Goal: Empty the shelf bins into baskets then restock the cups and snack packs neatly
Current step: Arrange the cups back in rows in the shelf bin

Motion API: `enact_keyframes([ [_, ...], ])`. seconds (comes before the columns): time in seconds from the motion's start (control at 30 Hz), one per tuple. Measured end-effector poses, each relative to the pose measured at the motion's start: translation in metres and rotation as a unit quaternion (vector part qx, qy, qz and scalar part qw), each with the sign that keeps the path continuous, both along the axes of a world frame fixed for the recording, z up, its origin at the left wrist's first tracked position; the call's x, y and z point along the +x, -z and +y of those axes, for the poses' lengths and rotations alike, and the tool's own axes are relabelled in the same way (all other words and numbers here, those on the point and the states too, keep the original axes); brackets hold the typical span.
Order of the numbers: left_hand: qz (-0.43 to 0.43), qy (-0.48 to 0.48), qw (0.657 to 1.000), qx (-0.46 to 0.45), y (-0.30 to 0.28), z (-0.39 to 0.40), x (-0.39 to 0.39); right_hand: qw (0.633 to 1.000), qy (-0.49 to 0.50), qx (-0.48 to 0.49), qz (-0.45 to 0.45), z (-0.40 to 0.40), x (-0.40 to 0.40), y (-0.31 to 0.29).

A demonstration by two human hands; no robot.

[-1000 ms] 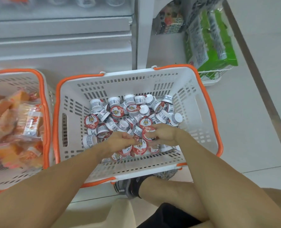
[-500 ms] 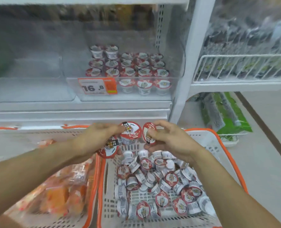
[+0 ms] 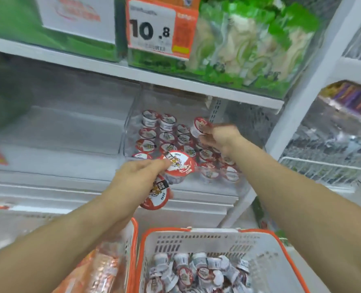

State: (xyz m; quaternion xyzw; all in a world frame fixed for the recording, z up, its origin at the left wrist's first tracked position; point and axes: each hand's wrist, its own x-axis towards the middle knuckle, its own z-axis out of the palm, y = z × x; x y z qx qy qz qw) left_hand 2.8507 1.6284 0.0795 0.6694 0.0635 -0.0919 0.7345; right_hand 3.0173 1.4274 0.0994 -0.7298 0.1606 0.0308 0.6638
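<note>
- The left hand (image 3: pixel 133 176) grips two red-lidded cups: one (image 3: pixel 179 166) pinched at the fingertips, lid facing the camera, and a second (image 3: pixel 156 197) tucked lower against the palm, at about 5 o'clock from the first.
- The right hand (image 3: pixel 219 138) is curled round a single cup (image 3: pixel 199 126), tilted, held above the right rear of the clear shelf bin (image 3: pixel 133 115).
- Inside that bin, rows of cups (image 3: pixel 167 136) stand upright with lids up, filling the space from the centre to 3 o'clock.
- At 6 o'clock in the view, a white basket with an orange rim (image 3: pixel 196 231) holds a loose heap of cups (image 3: pixel 196 271) lying at all angles.
- At 7 o'clock, a second basket (image 3: pixel 133 235) touches the first and holds orange snack packs (image 3: pixel 99 269), blurred.
- On the shelf above, at 12 o'clock, hangs a price tag reading 10.8 (image 3: pixel 152 30), with green packs (image 3: pixel 249 43) beside it.
</note>
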Motion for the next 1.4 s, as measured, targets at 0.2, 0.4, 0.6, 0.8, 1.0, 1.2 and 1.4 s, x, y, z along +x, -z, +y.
enact_keyframes([
  [0.2,-0.002,-0.028,0.999,-0.043,0.005,0.0,0.018,0.996,0.005,-0.076,0.035,0.015,0.085,0.032],
  [0.4,-0.008,-0.064,0.998,-0.003,0.002,-0.001,0.025,0.997,-0.038,-0.042,0.051,0.015,0.079,0.029],
  [0.6,-0.013,-0.096,0.995,-0.019,-0.008,-0.021,0.01,0.995,-0.089,0.021,0.041,-0.002,0.063,0.027],
  [0.8,-0.024,-0.124,0.992,-0.02,-0.02,-0.009,-0.028,0.992,-0.119,0.047,0.02,0.008,0.054,0.028],
  [1.0,-0.017,-0.127,0.99,-0.062,-0.009,0.0,-0.026,0.951,-0.07,-0.285,-0.095,0.012,0.013,0.005],
  [1.2,-0.043,-0.101,0.993,-0.047,-0.013,-0.02,0.015,0.905,-0.357,-0.183,-0.14,0.016,-0.104,-0.048],
  [1.4,-0.059,-0.066,0.996,0.003,-0.004,-0.029,0.025,0.98,-0.193,-0.032,-0.033,0.002,-0.074,-0.027],
])
